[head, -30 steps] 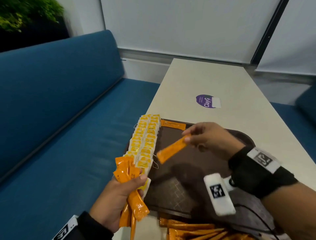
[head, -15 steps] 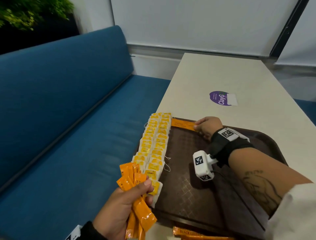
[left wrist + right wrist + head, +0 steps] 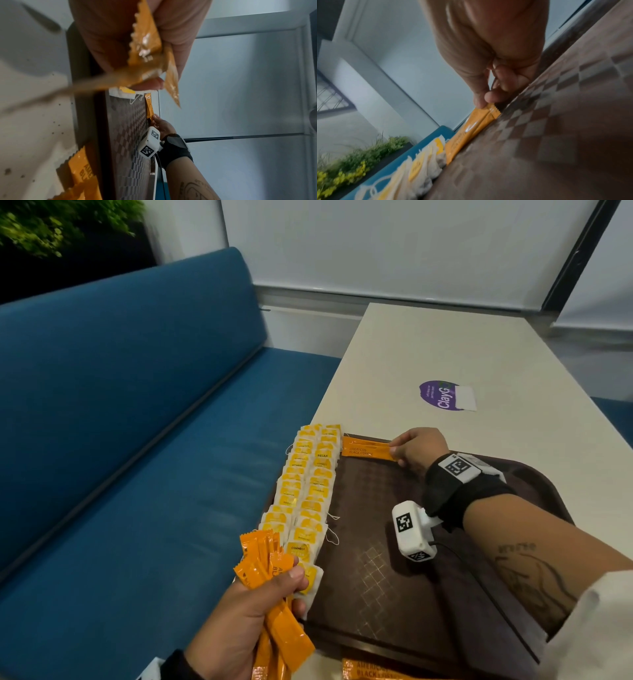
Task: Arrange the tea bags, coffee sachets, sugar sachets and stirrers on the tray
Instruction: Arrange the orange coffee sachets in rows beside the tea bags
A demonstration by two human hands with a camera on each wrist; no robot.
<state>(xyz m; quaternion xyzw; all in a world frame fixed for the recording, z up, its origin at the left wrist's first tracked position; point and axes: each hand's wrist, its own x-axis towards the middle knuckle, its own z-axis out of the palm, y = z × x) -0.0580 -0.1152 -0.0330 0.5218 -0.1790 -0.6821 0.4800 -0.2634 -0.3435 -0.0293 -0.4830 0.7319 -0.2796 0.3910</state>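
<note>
A dark brown tray (image 3: 394, 577) lies on the pale table. Two rows of yellow-and-white tea bags (image 3: 305, 491) run along its left side. Orange coffee sachets (image 3: 366, 449) lie flat at the tray's far edge, and my right hand (image 3: 411, 450) pinches the right end of the top one (image 3: 481, 121) between thumb and fingertips. My left hand (image 3: 253, 611) grips a bundle of orange coffee sachets (image 3: 270, 594) upright near the tray's front left corner; the same bundle (image 3: 149, 44) fills the left wrist view.
More orange sachets (image 3: 373, 671) lie on the table (image 3: 445, 350) in front of the tray. A purple sticker (image 3: 442, 395) sits on the table farther back. A blue bench seat (image 3: 120, 474) runs along the left, with plants (image 3: 51, 224) behind it.
My right hand carried one orange sachet from mid-air over the tray to the far edge and now holds it down there. The left hand's bundle stayed put.
</note>
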